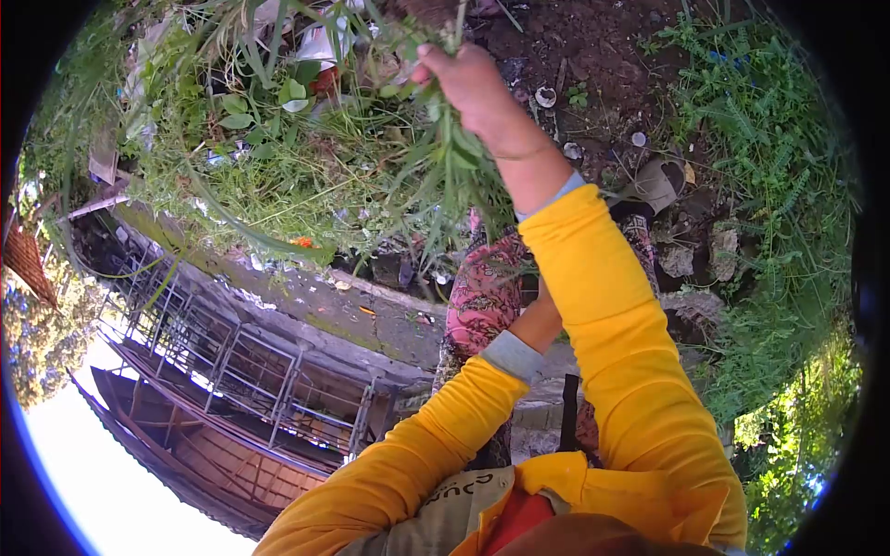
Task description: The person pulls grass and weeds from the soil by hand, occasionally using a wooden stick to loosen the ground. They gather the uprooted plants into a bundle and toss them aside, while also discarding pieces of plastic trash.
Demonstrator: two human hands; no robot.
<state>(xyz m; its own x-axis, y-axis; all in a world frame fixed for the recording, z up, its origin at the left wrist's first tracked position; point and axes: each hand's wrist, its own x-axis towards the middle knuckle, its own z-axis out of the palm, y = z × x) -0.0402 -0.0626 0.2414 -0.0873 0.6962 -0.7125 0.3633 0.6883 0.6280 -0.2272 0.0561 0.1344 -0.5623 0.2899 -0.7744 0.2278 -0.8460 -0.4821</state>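
My right hand (471,91) is stretched forward at the top of the view, its fingers closed around a bunch of green weeds (451,139). Long blades and leafy stems hang from the bunch below the fist. My left hand (545,304) is lower, close to my knee in pink patterned trousers (487,283). Its fingers are hidden behind the yellow right sleeve (598,269), so I cannot see what they hold, if anything.
Tangled grass and litter (324,42) cover the ground ahead. Dark soil (612,56) with stones and shells lies to the right, beside more greenery (769,148). On the left runs a concrete ledge (306,310), with metal railings (269,371) and a roofed building (222,435) beyond.
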